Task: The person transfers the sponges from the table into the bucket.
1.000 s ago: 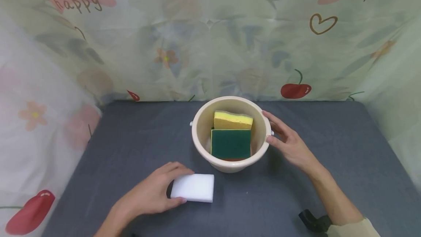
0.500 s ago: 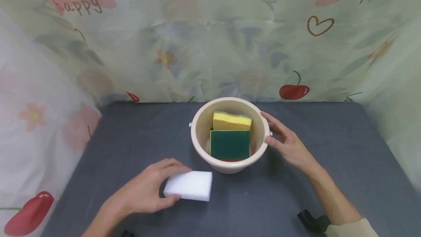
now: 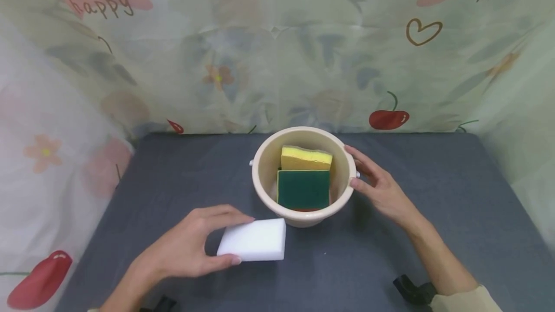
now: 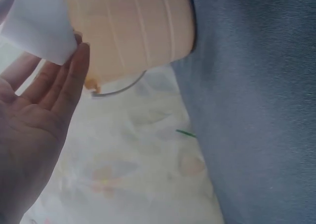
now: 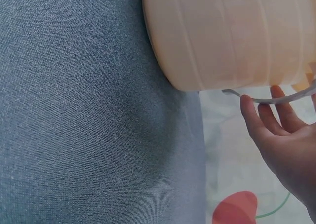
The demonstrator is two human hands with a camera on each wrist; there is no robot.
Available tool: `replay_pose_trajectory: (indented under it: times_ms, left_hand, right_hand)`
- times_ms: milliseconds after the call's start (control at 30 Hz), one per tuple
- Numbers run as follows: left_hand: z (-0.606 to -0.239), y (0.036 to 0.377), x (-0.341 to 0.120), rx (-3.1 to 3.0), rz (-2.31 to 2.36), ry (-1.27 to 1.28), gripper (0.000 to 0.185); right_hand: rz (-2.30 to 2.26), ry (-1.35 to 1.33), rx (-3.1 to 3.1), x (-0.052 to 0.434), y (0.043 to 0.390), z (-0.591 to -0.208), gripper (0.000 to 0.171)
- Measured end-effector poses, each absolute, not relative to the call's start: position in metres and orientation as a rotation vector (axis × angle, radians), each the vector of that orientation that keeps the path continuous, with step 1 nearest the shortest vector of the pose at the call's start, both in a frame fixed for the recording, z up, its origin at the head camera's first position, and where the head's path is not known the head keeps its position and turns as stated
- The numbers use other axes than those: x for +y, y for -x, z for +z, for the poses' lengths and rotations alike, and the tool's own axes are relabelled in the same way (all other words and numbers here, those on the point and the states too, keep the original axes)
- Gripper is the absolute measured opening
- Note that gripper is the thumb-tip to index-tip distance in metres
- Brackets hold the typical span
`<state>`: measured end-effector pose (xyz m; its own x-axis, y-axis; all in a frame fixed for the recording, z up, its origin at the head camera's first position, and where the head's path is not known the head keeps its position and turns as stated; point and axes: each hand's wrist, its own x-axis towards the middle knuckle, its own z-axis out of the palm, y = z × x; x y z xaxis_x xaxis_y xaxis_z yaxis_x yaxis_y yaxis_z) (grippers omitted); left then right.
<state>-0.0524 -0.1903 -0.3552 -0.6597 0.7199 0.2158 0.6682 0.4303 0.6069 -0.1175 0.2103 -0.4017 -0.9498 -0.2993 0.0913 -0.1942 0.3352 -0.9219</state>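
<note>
While you are looking down from the head view, the grey table (image 3: 433, 196) is filling the lower half of the frame, and the floral curtain (image 3: 277, 47) is hanging across the whole upper half and down the left edge. At the centre of the frame, the cream bucket (image 3: 265, 191) is standing upright on the table, with a yellow sponge (image 3: 306, 158) leaning at the back of its inside and a green scouring pad (image 3: 303, 189) sitting in front of it, both inside the rim.

You are resting your right hand (image 3: 381, 189) against the bucket's right side, fingers fairly straight and spread, thumb and fingertips touching the rim and outer wall; the right wrist view is showing those fingertips just beside the thin wire handle (image 5: 266, 97) under the bucket.

You are holding the white sponge (image 3: 255, 240) with your left hand (image 3: 186, 249) in the lower centre-left of the frame. Your fingers are curling over its far edge and your thumb is pressing its near edge, so the block is pinched between them, lying to the right of your palm and sticking out toward the bucket. Its far right corner is overlapping the bucket's near wall in the frame; whether they are touching, you cannot tell.
</note>
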Motion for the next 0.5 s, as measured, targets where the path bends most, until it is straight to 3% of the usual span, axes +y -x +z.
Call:
replay_pose_trajectory:
  times_ms: [500]
  left_hand:
    - [-0.330,0.068,-0.177,2.668,1.109,-1.349,0.055]
  right_hand:
    - [-1.682,0.467,2.472,0.212,0.117,-0.401,0.068]
